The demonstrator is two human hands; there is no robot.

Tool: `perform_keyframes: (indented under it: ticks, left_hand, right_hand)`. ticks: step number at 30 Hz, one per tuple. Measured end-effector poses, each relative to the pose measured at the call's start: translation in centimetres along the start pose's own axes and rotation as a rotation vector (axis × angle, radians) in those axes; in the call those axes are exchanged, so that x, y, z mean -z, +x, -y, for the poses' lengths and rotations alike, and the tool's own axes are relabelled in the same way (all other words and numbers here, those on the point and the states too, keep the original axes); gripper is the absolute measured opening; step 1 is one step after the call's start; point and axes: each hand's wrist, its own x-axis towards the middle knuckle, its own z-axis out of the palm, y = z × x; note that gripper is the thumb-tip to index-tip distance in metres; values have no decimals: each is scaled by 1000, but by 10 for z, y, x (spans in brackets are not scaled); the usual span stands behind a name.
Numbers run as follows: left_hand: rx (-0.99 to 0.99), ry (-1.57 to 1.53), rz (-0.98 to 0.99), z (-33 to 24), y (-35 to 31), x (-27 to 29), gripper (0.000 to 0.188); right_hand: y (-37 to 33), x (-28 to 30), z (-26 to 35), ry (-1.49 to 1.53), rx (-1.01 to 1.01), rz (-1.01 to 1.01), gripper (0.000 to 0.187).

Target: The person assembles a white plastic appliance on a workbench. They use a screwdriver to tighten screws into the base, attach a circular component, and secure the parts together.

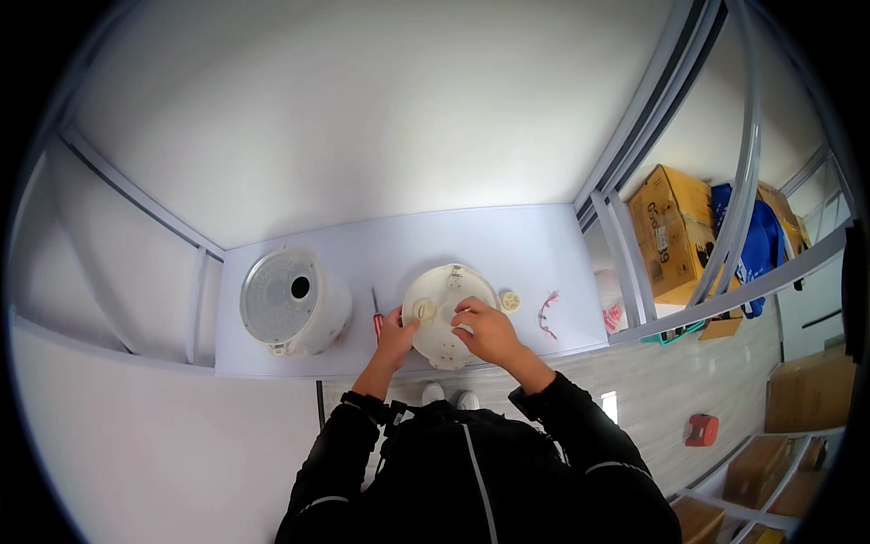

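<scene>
A white, round, lid-like part [439, 349] lies on the pale table in front of me. My left hand [395, 342] grips its left edge, with the thumb on top beside a small cream round piece [424, 311]. Over the right half of the part, my right hand [490, 335] has its fingers curled together in a pinch; whatever they may hold is too small to make out. Just left of my left hand lies a screwdriver [378, 324] with a red handle. Close to the part's right rim sits another small cream round piece [510, 301].
At the table's [381, 245] left stands a white round appliance body [333, 313] with a grey metal top and a dark hole. A short red wire bundle [546, 315] lies at the right. Grey frame posts [625, 258] border the table; beyond are cardboard boxes [669, 231] and a red stool [701, 431].
</scene>
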Motion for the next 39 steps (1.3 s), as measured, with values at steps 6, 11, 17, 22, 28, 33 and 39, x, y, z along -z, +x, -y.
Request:
perform_keyframes:
  ticks: [6, 11, 17, 22, 28, 33, 39]
  left_hand:
    - [95, -21, 41, -22, -18, -5, 53]
    - [116, -82, 80, -23, -19, -5, 50]
    - [159, -118, 80, -29, -25, -7, 43]
    - [155, -98, 94, -23, -24, -2, 41]
    - [26, 100, 99, -15, -14, -2, 46]
    - [-133, 184, 5, -2, -8, -2, 41]
    - [-219, 339, -27, -4, -7, -4, 45]
  right_hand:
    - [7, -22, 0, -33, -32, -4, 15]
    - [15, -36, 4, -21, -6, -1, 13]
    - [19, -49, -5, 4, 0, -5, 14]
    - [20, -52, 1, -27, -14, 41, 16]
    - [25, -56, 0, -23, -42, 46, 16]
    - [27, -52, 5, -19, -41, 89, 18]
    - [31, -51, 3, -12, -23, -16, 28]
